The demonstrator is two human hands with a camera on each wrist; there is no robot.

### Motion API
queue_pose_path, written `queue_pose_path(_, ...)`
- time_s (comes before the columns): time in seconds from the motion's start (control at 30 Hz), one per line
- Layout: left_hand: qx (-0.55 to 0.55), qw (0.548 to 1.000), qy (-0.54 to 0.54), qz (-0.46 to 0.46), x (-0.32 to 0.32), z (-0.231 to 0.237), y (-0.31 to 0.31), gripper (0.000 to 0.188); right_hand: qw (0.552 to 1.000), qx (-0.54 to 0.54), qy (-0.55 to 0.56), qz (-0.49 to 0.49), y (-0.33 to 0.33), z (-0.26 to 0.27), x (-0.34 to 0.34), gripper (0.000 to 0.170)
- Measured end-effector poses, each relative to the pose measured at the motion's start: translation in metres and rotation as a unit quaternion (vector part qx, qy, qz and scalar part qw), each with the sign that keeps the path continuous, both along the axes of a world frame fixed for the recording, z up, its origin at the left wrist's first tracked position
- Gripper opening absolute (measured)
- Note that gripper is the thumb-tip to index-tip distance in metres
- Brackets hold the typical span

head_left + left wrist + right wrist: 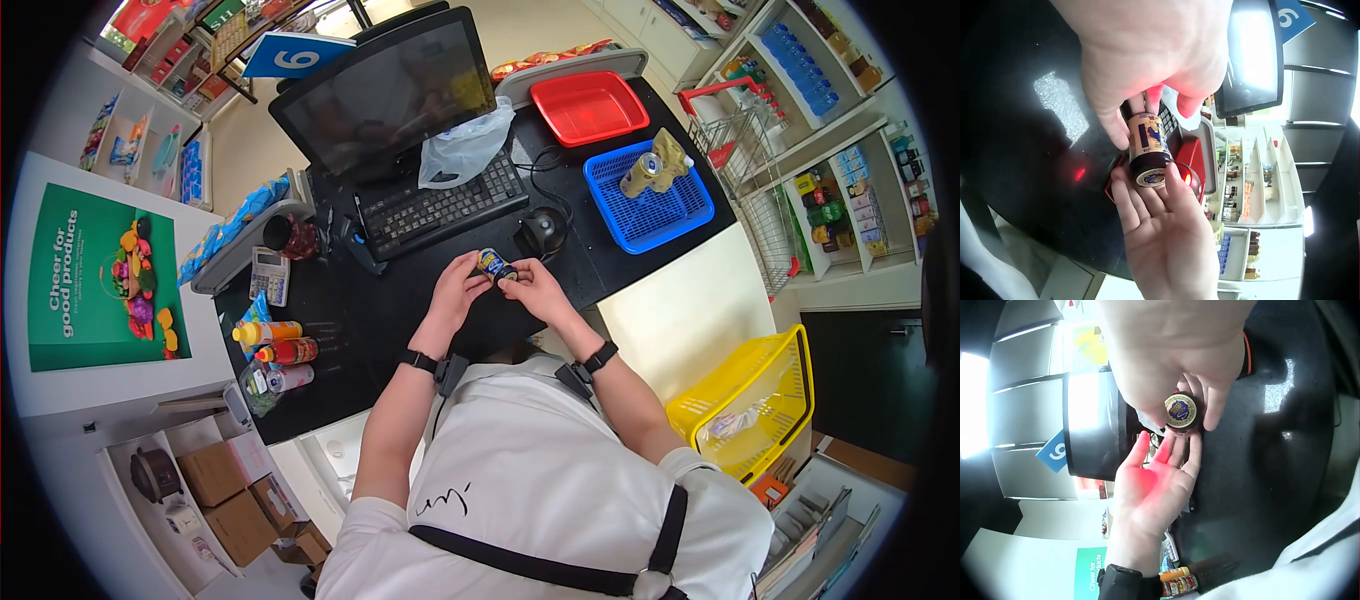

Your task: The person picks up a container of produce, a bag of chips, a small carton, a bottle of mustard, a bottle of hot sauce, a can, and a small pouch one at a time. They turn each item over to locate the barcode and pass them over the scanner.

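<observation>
A small jar (496,265) with a dark lid and a blue-and-yellow label is held between both hands above the black counter. My left hand (460,291) has its fingertips at the jar's left end, and my right hand (537,290) pinches the lid end. In the left wrist view the jar (1149,149) lies tilted, its lid towards the right hand (1169,244), whose thumb touches the lid edge; the left hand (1154,50) reaches its other end. The right wrist view shows the round lid top (1181,411) under the right hand (1179,344), with left fingers (1177,450) against the jar.
Behind the jar are a black domed device (543,232), keyboard (445,208), monitor (385,90) and plastic bag (467,148). A red tray (590,108) and blue basket (640,225) stand right. Several bottles (285,350), a calculator (270,276) and a dark jar (291,237) stand left.
</observation>
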State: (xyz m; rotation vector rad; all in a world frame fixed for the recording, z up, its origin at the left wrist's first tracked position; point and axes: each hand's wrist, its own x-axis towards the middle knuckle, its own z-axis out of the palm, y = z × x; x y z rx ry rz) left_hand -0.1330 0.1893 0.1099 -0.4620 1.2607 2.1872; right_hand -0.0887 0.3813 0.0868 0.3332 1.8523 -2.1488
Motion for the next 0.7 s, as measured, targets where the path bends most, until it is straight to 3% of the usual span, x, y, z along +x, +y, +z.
queue_pose_path(0.37,-0.045,0.998,0.014,-0.029,-0.014,-0.006,0.001,0.036,0.998,-0.05,-0.022,-0.028,-0.001,-0.006,-0.007,0.042)
queue_pose_path(0.47,-0.064,0.997,-0.006,-0.037,-0.005,-0.013,-0.011,0.034,1.0,-0.026,-0.009,0.006,0.0,-0.008,-0.004,0.043)
queue_pose_path(0.53,-0.096,0.991,-0.032,-0.092,0.008,-0.012,-0.021,0.03,0.999,-0.013,-0.004,0.043,-0.003,-0.008,-0.002,0.044)
queue_pose_path(0.7,-0.132,0.99,-0.024,-0.044,0.037,-0.032,-0.06,0.031,0.99,0.034,-0.018,0.133,-0.026,-0.004,-0.006,0.049)
